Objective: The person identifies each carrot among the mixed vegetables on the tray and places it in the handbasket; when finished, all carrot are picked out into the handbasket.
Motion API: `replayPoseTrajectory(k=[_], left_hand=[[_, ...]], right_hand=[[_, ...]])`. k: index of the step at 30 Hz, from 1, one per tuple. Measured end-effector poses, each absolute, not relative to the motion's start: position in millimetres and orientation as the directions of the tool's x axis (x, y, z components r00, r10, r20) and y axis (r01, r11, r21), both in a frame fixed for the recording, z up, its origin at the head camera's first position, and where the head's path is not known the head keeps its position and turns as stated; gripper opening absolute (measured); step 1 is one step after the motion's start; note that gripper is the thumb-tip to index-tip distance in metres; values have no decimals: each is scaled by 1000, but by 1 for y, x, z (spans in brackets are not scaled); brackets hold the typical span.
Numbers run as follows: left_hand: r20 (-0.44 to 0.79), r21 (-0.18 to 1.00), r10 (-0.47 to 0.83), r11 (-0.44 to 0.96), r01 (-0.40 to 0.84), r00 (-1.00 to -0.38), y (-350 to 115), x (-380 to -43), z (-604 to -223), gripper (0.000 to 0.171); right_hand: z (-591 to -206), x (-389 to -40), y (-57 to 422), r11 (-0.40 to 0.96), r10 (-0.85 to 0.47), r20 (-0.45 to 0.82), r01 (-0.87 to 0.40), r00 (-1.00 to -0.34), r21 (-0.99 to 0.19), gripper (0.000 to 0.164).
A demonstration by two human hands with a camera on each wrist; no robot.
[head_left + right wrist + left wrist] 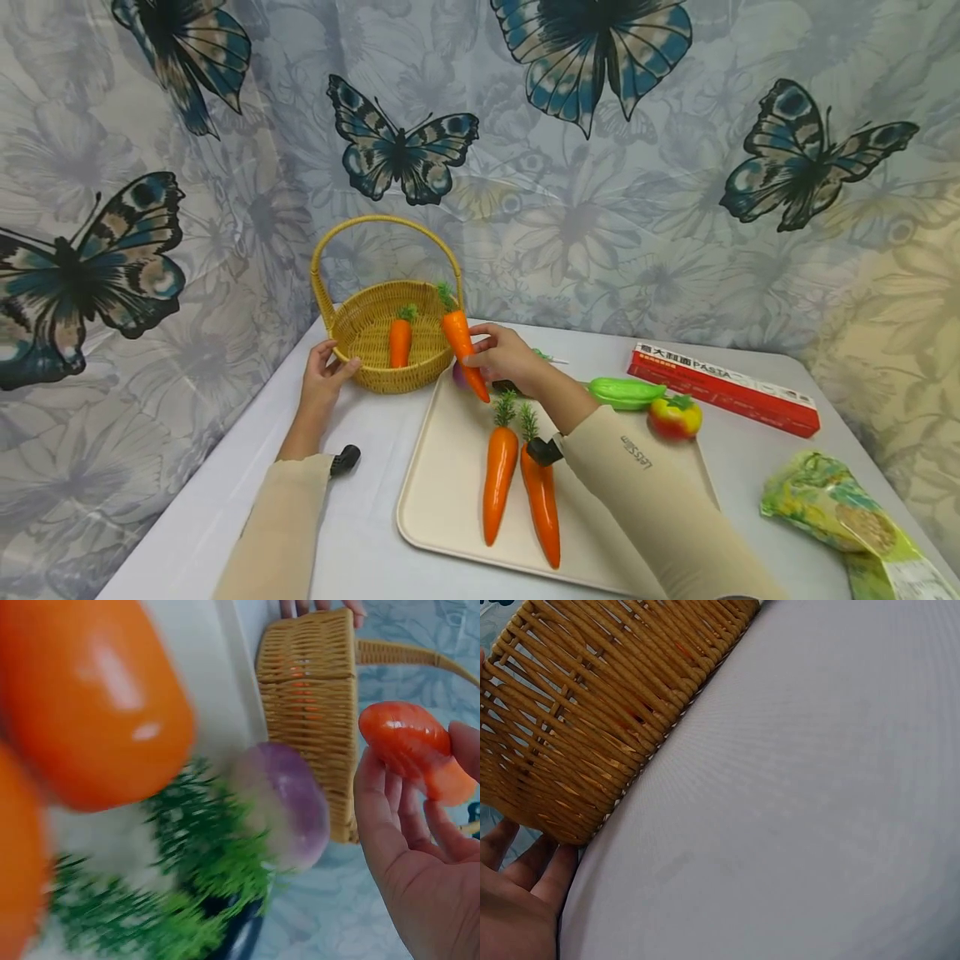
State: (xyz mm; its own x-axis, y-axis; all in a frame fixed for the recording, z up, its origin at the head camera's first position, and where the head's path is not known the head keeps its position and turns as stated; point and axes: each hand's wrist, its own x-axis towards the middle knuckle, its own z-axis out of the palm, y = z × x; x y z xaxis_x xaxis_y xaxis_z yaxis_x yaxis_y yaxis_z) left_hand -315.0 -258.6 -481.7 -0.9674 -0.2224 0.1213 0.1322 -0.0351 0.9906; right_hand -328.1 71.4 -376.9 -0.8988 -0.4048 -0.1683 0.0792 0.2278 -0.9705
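My right hand (504, 358) pinches an orange carrot (459, 337) with a green top, tilted over the right rim of a yellow wicker basket (390, 379). The carrot (405, 731) also shows between fingers and thumb in the right wrist view. My left hand (324, 375) grips the basket's left side; in the left wrist view its fingers (555, 874) meet the wicker wall (607, 705). Inside the basket lies another carrot (401, 342). Two more carrots, one left (500, 479) and one right (542, 508), lie on a cream tray (442, 508).
A purple-and-white vegetable (289, 802) sits beside the basket, near a dark, partly hidden vegetable (244, 930). Rightward are a green vegetable (624, 392), a red-yellow one (675, 417), a red pasta box (723, 387) and a green-yellow bag (840, 508). Patterned cloth (585, 250) hangs behind.
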Motion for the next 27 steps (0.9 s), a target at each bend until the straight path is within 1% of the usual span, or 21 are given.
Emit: replayPoseTrajectory(k=[3,6,10,15,19,24,27], left_hand=[[103,992,-212,-56,117,-972,-257,-311,-476,69],[103,990,-209,-69,120,-972,-256,-306,-472,70],[104,990,-221,-66,121,-970,-257,-307,-477,70],[132,989,-217,-41,144,-967,-258,-315,-491,71],[154,986,-223,-25,164,-963,-256,-317,-493,72],[157,986,-235,-26,167,-959,-258,-318,-490,72],[141,988,-234,-35,153,-962,-260,-318,-487,71]], right_hand=[[-376,-339,58,252,-389,-176,79,-904,-965,55],[-373,-350,45,248,-391,-170,75,-905,-966,57],[-370,-362,29,202,-400,-159,82,-903,-976,59],[-365,-375,16,170,-385,-151,91,-911,-981,58],[-365,-386,9,128,-367,-140,99,-920,-987,59],[-374,-397,-4,48,-330,-110,99,-938,-994,62],[-384,-399,-14,32,-299,-80,74,-951,-997,64]])
